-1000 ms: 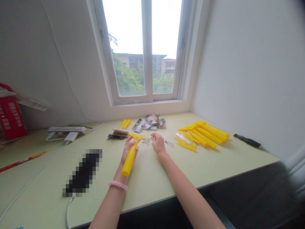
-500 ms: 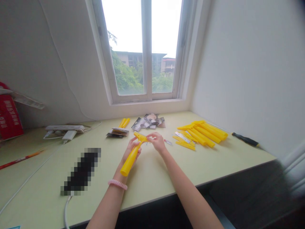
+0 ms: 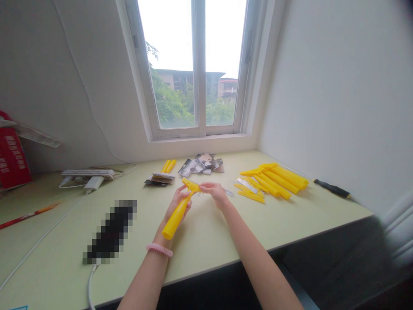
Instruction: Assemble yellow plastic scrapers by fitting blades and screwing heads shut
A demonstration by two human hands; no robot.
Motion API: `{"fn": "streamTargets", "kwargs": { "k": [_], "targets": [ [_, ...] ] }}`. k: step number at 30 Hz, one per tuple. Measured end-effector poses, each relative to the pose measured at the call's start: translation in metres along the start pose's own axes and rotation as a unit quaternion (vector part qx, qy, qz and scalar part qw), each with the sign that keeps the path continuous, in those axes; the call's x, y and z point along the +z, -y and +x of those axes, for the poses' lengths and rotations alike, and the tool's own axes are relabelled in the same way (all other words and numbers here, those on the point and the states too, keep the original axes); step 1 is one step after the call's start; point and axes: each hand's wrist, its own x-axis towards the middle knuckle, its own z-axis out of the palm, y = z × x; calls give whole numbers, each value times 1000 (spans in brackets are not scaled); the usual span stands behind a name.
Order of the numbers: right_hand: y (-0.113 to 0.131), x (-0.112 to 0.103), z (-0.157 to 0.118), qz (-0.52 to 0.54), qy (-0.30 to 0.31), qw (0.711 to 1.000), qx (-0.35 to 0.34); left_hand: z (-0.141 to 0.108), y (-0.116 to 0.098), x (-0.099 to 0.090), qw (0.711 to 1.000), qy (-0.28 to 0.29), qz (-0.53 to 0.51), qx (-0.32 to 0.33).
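Observation:
My left hand (image 3: 178, 201) is closed around a yellow plastic scraper (image 3: 175, 218), just below its T-shaped head. The scraper's round hollow handle slants down toward me, over my left wrist. With fingers and thumb pressed together, my right hand (image 3: 215, 192) pinches the right end of the head; whether a small part is also between the fingertips is hidden. Under the head, small dark bits (image 3: 199, 194) lie on the table, too small to name. Just beyond my right hand lies a small blade-like piece (image 3: 229, 192), partly covered by the hand.
More yellow scraper handles (image 3: 284, 178) and flat yellow pieces (image 3: 251, 196) lie at right, near a black-handled screwdriver (image 3: 332, 188). Packaging cards (image 3: 203, 165) sit under the window, a dark stack (image 3: 159, 179) beside them. At left are a power strip (image 3: 87, 173) and a blurred-out dark object (image 3: 111, 232) with a cable.
My right hand's fingers have straightened and flattened against the head's right end, and the hand has tilted slightly down. The scraper and my left hand have barely moved.

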Motion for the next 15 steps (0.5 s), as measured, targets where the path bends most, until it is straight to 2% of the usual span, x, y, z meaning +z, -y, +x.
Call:
{"fn": "streamTargets", "kwargs": {
  "k": [8,15],
  "targets": [
    [-3,-4,4,23,20,999,26,-7,-5,11,1000,-8,-4,0],
    [-2,-7,5,32,38,998,44,-8,-6,12,1000,-6,-6,-2]
  ]
}}
